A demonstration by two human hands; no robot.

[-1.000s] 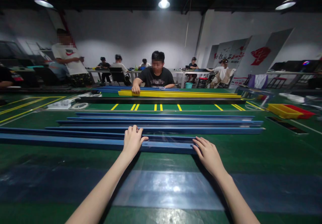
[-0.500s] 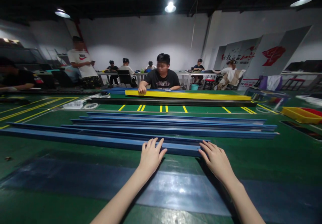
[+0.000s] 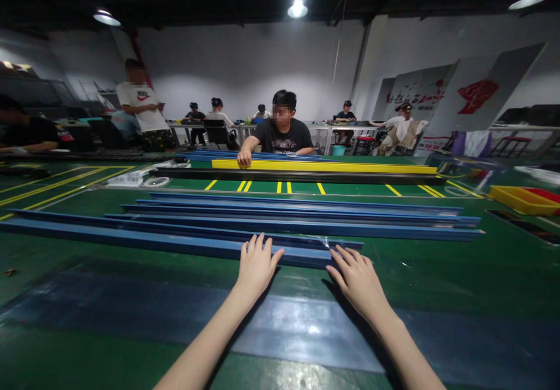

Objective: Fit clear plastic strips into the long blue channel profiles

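Left hand (image 3: pixel 257 266): fingers spread on near blue rail (image 3: pixel 131 239)
Right hand (image 3: pixel 357 276): fingers spread at its right end
Rail's place: green desk (image 3: pixel 446 276)
Just behind: other blue rails (image 3: pixel 394 230)
Farther: black rail (image 3: pixel 306 177), yellow rail (image 3: pixel 328 166), co-worker's hand (image 3: pixel 245 157)

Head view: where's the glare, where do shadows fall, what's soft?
Head view: glare on the bluish strip, and the central ceiling lamp is blown out; head view: dark shadows along the inner sides of the left forearm and right forearm; head view: the far-left person is dim and soft, while the nearest blue rail looks clearer.
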